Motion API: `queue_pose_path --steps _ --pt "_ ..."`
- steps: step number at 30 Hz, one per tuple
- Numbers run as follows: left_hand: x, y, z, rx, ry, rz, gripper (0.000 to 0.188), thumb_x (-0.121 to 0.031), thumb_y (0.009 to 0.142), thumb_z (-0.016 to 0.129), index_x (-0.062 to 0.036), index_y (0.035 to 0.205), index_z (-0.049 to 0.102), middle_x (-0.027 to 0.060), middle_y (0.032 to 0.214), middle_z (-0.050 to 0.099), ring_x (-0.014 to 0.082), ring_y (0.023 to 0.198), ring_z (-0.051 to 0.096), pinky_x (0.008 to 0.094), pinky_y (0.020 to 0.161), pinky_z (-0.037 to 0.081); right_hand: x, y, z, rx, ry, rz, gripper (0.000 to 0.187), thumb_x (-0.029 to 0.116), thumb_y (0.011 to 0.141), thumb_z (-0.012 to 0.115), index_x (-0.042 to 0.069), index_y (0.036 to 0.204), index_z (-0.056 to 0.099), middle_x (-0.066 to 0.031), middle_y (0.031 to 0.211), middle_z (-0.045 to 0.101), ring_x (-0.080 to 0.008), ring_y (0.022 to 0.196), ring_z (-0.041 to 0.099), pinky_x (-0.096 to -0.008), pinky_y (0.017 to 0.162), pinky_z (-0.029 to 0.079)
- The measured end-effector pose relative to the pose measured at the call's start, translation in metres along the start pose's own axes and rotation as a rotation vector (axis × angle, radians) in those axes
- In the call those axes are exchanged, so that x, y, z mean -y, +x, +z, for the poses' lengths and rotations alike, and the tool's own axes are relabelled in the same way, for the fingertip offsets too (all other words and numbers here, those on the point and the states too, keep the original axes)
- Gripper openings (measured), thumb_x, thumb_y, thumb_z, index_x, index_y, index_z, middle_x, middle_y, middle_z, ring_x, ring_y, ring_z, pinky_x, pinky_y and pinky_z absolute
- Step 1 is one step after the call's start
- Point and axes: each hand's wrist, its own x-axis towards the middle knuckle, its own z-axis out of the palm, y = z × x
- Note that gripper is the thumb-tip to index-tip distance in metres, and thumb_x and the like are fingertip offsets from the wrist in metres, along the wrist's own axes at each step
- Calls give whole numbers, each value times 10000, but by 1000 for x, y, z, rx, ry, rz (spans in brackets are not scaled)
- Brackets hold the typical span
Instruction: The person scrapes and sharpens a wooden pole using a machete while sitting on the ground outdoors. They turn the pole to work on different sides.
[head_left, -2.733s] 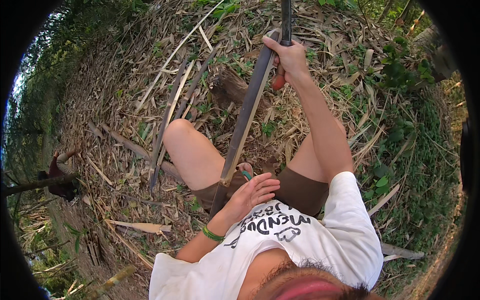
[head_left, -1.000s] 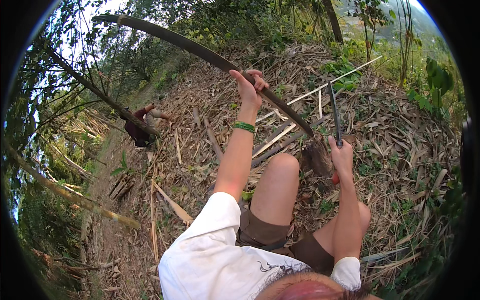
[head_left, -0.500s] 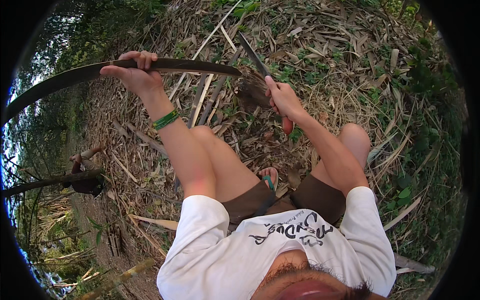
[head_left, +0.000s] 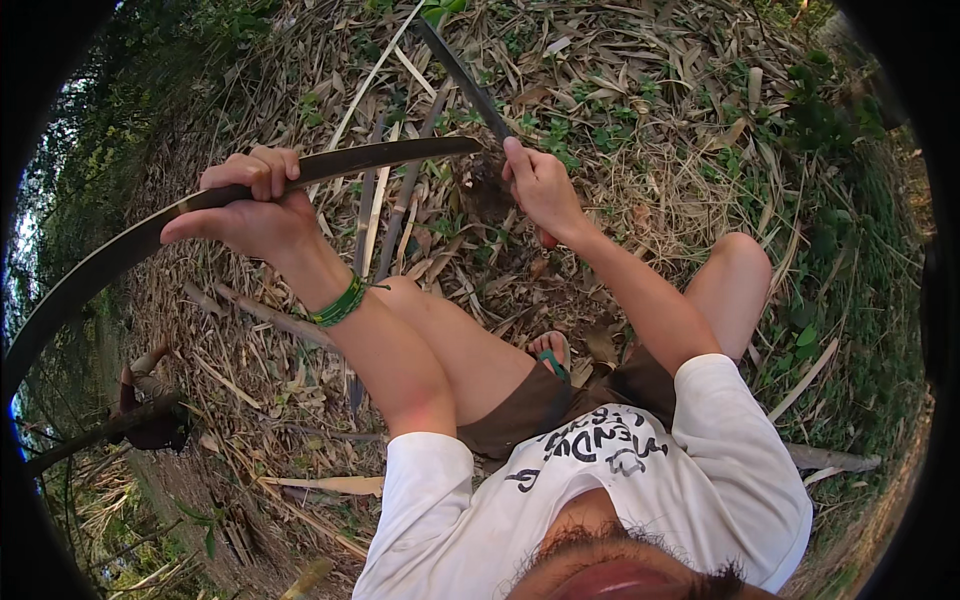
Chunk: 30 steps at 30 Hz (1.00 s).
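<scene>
My left hand [head_left: 252, 205] is wrapped round a long dark bamboo strip [head_left: 375, 157], its thumb stretched out below. The strip bows down past the left rim of the head view, and its right end lies over a dark wooden stump [head_left: 484, 190]. In my right hand [head_left: 542, 190] is the red handle of a machete [head_left: 468, 88]. Its dark blade points up and to the left, above the strip's end and apart from it. Most of the handle is hidden by my fingers.
Split bamboo strips [head_left: 383, 200] lie on the leaf litter beyond my left knee. A thicker stick [head_left: 275, 317] rests left of my leg. At far left another person [head_left: 150, 405] is near a dark pole [head_left: 100, 434]. Green plants [head_left: 815, 325] grow at the right.
My left hand has shifted left and slightly down along with the bamboo strip. The machete and my right hand have moved left, and the blade tip is higher in view.
</scene>
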Motion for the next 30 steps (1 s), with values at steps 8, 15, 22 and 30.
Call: queue_pose_path --steps 8,15,22,30 --pt "0 4 -26 126 -31 7 1036 -980 737 174 -39 555 569 7 459 294 155 434 298 309 450 343 14 1 -5 3 -55 109 678 571 1030 451 -18 750 637 -110 599 578 -246 579 581 -394 609 460" --pt "2 -1 11 163 -41 -22 1024 -999 703 148 -69 524 536 -1 463 268 144 442 260 295 457 308 -40 -5 -5 16 -285 117 649 572 1047 416 8 762 567 -9 556 509 -92 458 460 -272 457 364" --pt "-1 -6 9 261 -12 16 1048 -1012 676 143 -69 544 578 1 453 284 145 431 264 291 444 304 25 -21 -18 0 108 115 713 601 1020 440 -22 729 628 -86 574 575 -207 550 584 -376 588 472" --pt "-3 -11 15 324 -8 28 1065 -1014 667 136 -53 579 589 -2 456 291 139 430 254 293 445 298 -32 -10 -15 78 -80 172 683 607 1031 408 14 742 583 -16 519 492 -128 442 487 -316 449 394"
